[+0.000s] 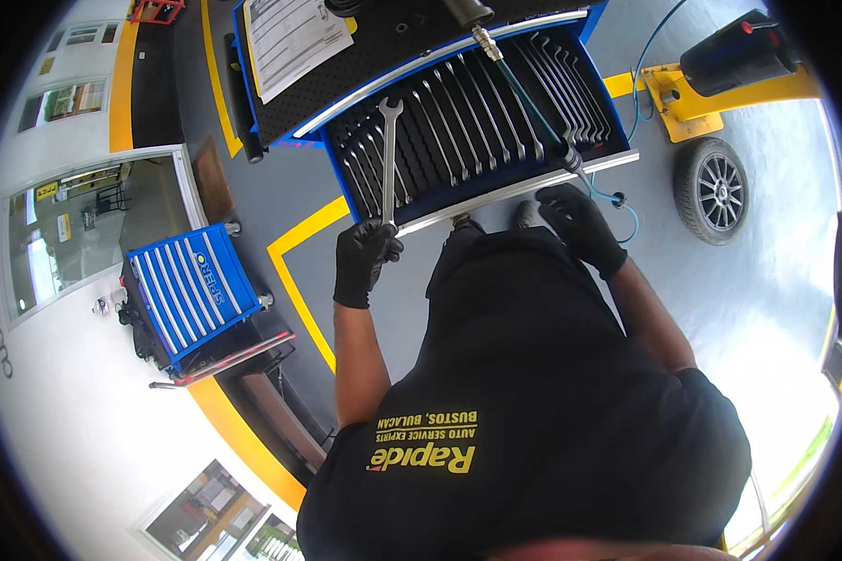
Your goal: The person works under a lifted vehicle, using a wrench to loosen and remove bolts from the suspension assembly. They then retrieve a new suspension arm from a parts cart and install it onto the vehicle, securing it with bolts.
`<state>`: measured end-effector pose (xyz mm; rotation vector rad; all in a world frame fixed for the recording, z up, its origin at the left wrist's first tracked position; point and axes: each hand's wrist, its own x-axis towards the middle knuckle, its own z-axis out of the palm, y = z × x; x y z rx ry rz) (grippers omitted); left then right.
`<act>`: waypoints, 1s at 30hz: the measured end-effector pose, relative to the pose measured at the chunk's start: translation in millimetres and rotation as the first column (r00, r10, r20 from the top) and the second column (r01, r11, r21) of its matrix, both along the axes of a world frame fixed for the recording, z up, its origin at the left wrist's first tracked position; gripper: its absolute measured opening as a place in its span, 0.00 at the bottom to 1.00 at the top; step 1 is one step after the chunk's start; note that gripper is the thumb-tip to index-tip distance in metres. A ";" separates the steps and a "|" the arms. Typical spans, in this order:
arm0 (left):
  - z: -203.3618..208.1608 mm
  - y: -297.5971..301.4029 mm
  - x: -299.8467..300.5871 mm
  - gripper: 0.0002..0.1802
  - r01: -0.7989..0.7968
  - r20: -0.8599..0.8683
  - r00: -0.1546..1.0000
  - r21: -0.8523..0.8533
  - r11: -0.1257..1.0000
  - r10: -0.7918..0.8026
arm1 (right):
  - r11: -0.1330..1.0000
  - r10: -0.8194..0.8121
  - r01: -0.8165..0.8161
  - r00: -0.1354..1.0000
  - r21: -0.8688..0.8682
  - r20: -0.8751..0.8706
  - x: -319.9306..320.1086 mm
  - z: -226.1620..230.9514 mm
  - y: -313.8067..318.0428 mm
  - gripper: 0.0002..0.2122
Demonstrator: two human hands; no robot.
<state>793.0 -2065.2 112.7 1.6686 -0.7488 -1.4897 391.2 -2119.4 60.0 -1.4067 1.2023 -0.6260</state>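
Gray floor [407, 280] surrounds 1 open wrench drawer [524, 191]. Left of the drawer stands 1 blue tool cabinet [193, 288]. At the drawer's front-left corner, the left hand [361, 257], forearm extended, clamps 1 large wrench [389, 159] over it. Well apart, the right hand [585, 229] hangs near its front-right edge, fingers loosely bent.

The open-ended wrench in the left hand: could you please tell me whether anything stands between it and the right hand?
Nothing visible blocks the right hand from the open-ended wrench; the silver drawer edge seems to pass below, and the teal hose runs off that line.
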 end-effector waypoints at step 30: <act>-227.9 -90.6 -35.5 0.14 0.406 0.935 -0.276 0.324 -0.855 0.223 | 0.484 -0.822 0.756 0.220 -0.441 -0.526 112.3 -21.3 358.7 0.13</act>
